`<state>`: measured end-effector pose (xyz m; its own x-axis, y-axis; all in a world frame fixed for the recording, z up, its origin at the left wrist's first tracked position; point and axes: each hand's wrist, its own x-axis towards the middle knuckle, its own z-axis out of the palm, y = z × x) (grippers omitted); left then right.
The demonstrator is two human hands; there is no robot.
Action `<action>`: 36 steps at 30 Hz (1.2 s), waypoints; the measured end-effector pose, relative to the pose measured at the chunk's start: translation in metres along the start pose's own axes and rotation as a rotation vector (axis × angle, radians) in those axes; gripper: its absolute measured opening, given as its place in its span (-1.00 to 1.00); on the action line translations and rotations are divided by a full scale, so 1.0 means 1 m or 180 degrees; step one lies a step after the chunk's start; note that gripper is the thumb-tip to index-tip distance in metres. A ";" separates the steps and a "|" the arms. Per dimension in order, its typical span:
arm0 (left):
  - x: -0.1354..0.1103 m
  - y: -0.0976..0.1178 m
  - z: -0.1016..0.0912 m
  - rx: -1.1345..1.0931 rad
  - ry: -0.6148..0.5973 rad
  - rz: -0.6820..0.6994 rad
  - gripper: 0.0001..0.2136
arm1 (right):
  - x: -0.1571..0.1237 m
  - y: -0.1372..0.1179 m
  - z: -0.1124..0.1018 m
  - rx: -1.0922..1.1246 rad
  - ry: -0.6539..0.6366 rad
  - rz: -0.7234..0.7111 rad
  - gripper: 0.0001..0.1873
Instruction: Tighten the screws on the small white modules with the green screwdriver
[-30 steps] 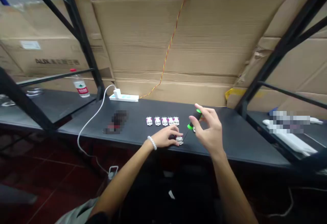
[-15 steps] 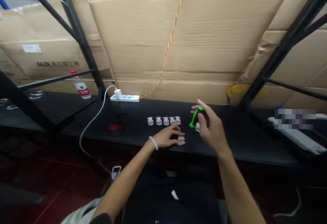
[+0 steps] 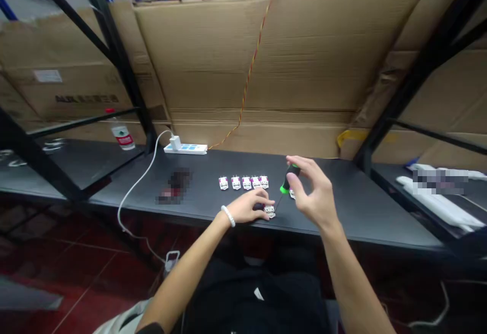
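Left hand (image 3: 247, 207), beaded bracelet (image 3: 228, 215) on the wrist: fingers together and curved downward, fingertips pressing on a small white connector module (image 3: 270, 212) near the front edge of the black bench (image 3: 353, 207). A dark item (image 3: 258, 206) sits under the fingers; too hidden to identify.

Right hand (image 3: 314, 192) raised above the bench, pinching a screwdriver (image 3: 289, 179) between thumb and fingers. Handle black with a green collar; the thin shaft slants down toward the module under the left hand. Tip ends right at that module, contact cannot be confirmed from this view.

A second white module (image 3: 292, 194) lies just behind the right hand's fingers. Row of five similar modules (image 3: 247, 182) with pink marks, side by side, mid-bench, just left of the screwdriver.

Further left on the bench, a pixelated object (image 3: 175, 186), unreadable. Rear edge: white power strip (image 3: 185, 148) with a plug in it, its white cable (image 3: 137, 202) looping over the front edge. A twisted red-and-yellow wire (image 3: 249, 80) runs up the cardboard sheet (image 3: 243, 60) behind. Water bottle (image 3: 122, 136) with a red cap on the shelf to the left. Black steel rack upright (image 3: 418, 80) at right.
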<state>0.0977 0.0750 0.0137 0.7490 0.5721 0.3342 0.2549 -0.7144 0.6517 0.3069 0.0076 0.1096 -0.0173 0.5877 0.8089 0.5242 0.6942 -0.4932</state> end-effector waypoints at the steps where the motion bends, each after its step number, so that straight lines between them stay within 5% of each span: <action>1: 0.000 0.000 0.000 0.0012 0.0010 -0.0004 -0.54 | -0.001 -0.001 0.001 -0.0101 0.0128 0.0012 -0.66; 4: 0.000 0.000 0.000 0.0012 0.0013 0.0000 -0.54 | -0.002 -0.001 0.003 -0.0157 0.0320 0.0094 -0.67; 9: 0.000 -0.001 0.001 -0.0022 0.0012 -0.0002 -0.56 | -0.003 -0.002 0.002 0.0115 0.0019 0.0048 -0.64; 15: 0.000 0.000 0.001 -0.0036 0.0015 -0.0024 -0.55 | -0.004 0.000 0.007 0.0067 0.0564 0.0080 -0.75; 20: 0.000 0.001 0.000 -0.0058 0.0024 -0.0047 -0.56 | -0.007 0.000 0.006 0.0597 0.0209 0.0302 -0.67; 27: 0.000 -0.002 0.001 -0.0004 -0.0004 -0.0019 -0.55 | -0.004 0.000 0.005 -0.0438 0.0548 0.0049 -0.60; 33: 0.000 -0.001 0.001 -0.0073 0.0021 -0.0009 -0.55 | -0.002 -0.002 -0.002 -0.0051 -0.0011 0.0056 -0.56; 36: 0.000 0.000 0.000 -0.0059 -0.0012 -0.0027 -0.55 | -0.003 -0.003 -0.002 -0.0240 0.0186 -0.0047 -0.61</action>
<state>0.0979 0.0754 0.0132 0.7493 0.5764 0.3260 0.2498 -0.7019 0.6670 0.3070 0.0032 0.1094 0.0232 0.5509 0.8342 0.5868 0.6681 -0.4575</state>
